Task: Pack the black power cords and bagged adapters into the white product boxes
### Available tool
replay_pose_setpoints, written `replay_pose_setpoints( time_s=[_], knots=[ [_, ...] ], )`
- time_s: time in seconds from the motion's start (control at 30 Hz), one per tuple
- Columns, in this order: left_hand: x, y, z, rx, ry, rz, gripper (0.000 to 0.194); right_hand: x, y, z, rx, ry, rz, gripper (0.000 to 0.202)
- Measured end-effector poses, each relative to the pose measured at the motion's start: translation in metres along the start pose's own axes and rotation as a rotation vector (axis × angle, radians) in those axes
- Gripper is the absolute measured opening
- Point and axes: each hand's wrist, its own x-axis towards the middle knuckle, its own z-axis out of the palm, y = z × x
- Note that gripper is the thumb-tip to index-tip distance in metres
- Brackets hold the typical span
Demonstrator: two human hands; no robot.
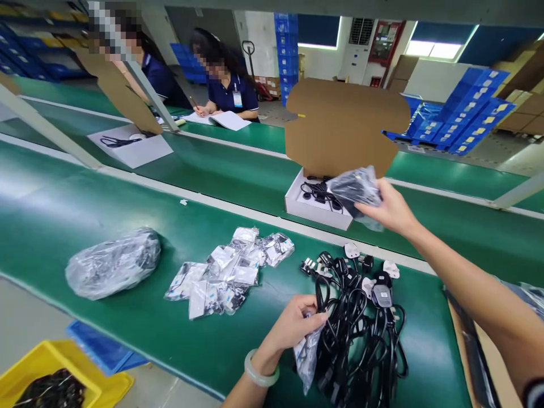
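Observation:
My right hand point(391, 208) is closed on a clear plastic bag point(356, 187) with something dark inside. It holds the bag over the right edge of an open white-sided cardboard box point(317, 213), where black cables point(318, 194) lie. Lower down, my left hand point(297, 322) is closed at the edge of a heap of black power cords point(352, 323) with plugs. Its thumb and fingers pinch a looped cord point(322, 292), and a small clear plastic bag point(306, 357) hangs below the same hand. Several small bags of parts point(229, 266) lie left of the heap.
A large plastic-wrapped bundle point(114, 263) rests on the green bench point(140, 209). Behind a raised rail point(212, 204) stands another open box point(131, 148). Two people sit across the line, one writing in a notebook point(229, 119). A yellow bin point(102, 385) is below, left; cardboard point(488, 362) stands right.

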Motion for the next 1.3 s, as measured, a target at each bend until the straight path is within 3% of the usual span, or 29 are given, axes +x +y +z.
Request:
replay_pose_setpoints(
  time_s=[0.1,0.17,0.23,0.3,0.47,0.6,0.7,0.93,1.13,1.3],
  knots=[
    [-0.001,0.001,-0.007,-0.039,0.003,-0.004,0.037,0.062,0.004,0.07,0.112,-0.039,-0.062,0.044],
    [0.0,0.002,-0.009,-0.027,0.011,-0.019,0.037,0.086,0.013,0.108,0.137,-0.089,-0.055,0.043],
    [0.001,0.003,-0.01,-0.016,0.022,-0.029,0.036,0.095,0.027,0.132,0.074,-0.19,-0.038,0.043],
    [0.001,0.005,-0.01,-0.013,0.033,-0.039,0.035,0.095,0.042,0.139,-0.073,-0.342,-0.052,0.043],
    [0.002,0.008,-0.011,-0.016,0.035,-0.07,0.032,0.079,0.071,0.115,-0.494,-0.6,-0.205,0.043],
    [0.003,0.007,-0.012,-0.014,0.035,-0.053,0.031,0.072,0.076,0.101,-0.612,-0.689,-0.347,0.033],
    [0.003,0.006,-0.011,-0.021,0.034,-0.041,0.032,0.071,0.078,0.094,-0.651,-0.757,-0.334,0.033],
    [0.005,0.002,-0.009,-0.008,0.024,-0.051,0.034,0.056,0.095,0.065,-0.754,-0.708,-0.376,0.031],
    [0.007,0.0,-0.008,-0.01,0.003,-0.056,0.034,0.043,0.112,0.055,-0.703,-0.858,-0.163,0.044],
    [0.007,-0.003,-0.008,0.026,0.024,-0.036,0.034,0.038,0.135,0.041,-0.537,-0.941,-0.079,0.047]
  ],
)
